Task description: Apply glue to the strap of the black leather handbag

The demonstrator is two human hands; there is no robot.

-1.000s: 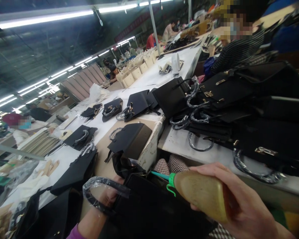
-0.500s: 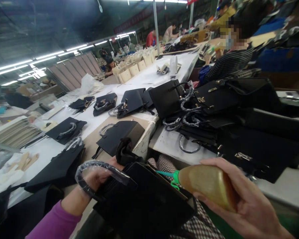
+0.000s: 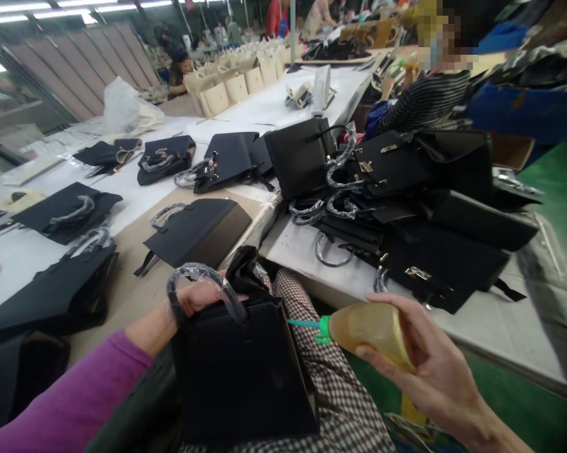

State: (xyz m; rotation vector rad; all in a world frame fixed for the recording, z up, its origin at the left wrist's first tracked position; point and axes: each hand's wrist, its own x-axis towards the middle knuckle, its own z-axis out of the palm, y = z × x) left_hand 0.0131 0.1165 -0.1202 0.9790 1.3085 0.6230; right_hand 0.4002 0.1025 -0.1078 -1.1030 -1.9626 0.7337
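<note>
A black handbag (image 3: 243, 374) stands upright on my lap, its curved handle wrapped in clear plastic. My left hand (image 3: 206, 296) passes behind that handle and grips the bag's top edge; some fingers are hidden behind the bag. My right hand (image 3: 420, 352) is wrapped round a squeeze bottle (image 3: 365, 330) of amber liquid, held nearly level. It has a green cap and a thin teal nozzle, which points left. The nozzle's tip is at the bag's right side edge, near the top; whether it touches cannot be made out.
Several black handbags (image 3: 198, 233) lie on the table to the left. More are piled (image 3: 434, 245) on the right-hand table (image 3: 472, 333). Cream bags (image 3: 236, 88) stand in rows farther back. A person in a striped top (image 3: 429, 100) sits beyond the pile. Checked fabric (image 3: 330, 365) covers my lap.
The view has tipped down and shifted right. The handbag now stands more upright, its front turned toward me. The bottle's nozzle stays at the bag's side edge.
</note>
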